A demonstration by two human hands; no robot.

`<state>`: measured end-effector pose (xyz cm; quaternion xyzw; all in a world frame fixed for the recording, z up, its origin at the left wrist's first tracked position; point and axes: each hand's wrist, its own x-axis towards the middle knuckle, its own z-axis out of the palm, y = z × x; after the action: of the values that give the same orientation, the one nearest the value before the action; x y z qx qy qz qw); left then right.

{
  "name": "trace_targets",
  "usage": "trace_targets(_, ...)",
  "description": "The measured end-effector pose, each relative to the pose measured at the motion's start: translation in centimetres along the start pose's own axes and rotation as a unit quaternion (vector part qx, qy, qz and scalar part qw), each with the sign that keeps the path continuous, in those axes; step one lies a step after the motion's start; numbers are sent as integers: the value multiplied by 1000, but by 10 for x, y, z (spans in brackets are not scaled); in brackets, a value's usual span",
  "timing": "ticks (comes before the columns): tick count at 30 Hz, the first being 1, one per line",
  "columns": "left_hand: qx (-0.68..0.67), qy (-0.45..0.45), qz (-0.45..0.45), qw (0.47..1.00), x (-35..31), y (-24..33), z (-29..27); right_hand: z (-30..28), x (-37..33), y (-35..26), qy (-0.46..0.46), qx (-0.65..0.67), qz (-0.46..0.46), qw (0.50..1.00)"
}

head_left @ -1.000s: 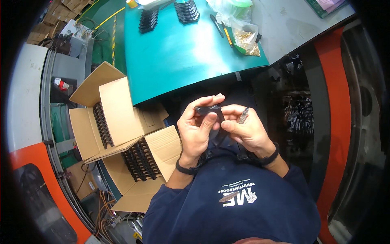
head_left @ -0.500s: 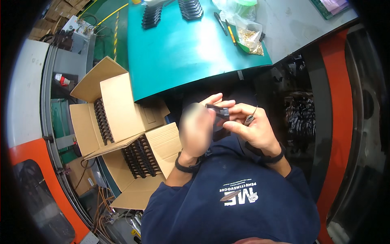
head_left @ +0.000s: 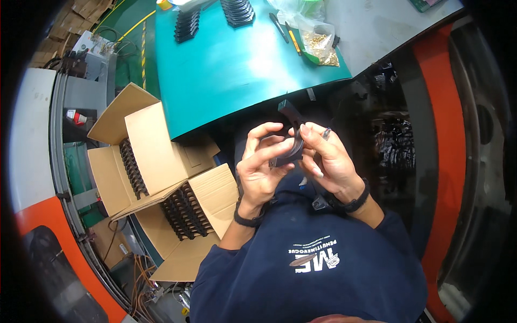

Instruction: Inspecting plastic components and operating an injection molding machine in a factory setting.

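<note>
Between my two hands, in front of my chest, is a dark angled plastic part (head_left: 290, 111), with one arm pointing up toward the table. My left hand (head_left: 259, 171) is closed on its lower end, index and middle fingers bent around it. The fingertips of my right hand (head_left: 336, 167) pinch it near the middle. A slim metal-tipped tool (head_left: 326, 133) sticks out beside my right index finger; most of it is hidden in the hand. Black bands circle both wrists.
A green-topped table (head_left: 226, 81) stands ahead, with rows of black parts (head_left: 237, 13), a yellow-and-black pen-like tool (head_left: 293, 40), a dark pen (head_left: 278, 28) and a bag of brass-coloured pieces (head_left: 321, 46). Open cardboard boxes (head_left: 156, 148) holding black parts (head_left: 187, 211) are at left.
The dark part has been turned and raised, so one arm now points upward. My left hand has shifted its hold lower; my right fingers have moved to the part's middle.
</note>
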<state>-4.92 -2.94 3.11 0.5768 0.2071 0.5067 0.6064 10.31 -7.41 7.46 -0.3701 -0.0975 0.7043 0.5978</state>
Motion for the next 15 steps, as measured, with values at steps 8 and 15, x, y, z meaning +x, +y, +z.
trace_targets(8, -184, -12, -52, 981, -1, -13, -2, 7, -9, 4, 23, -77, -71, 994)
trace_targets(15, -138, 105, 4, 985, 3, 14, 10, 2, -9, -1, 55, -288, -20, 956)
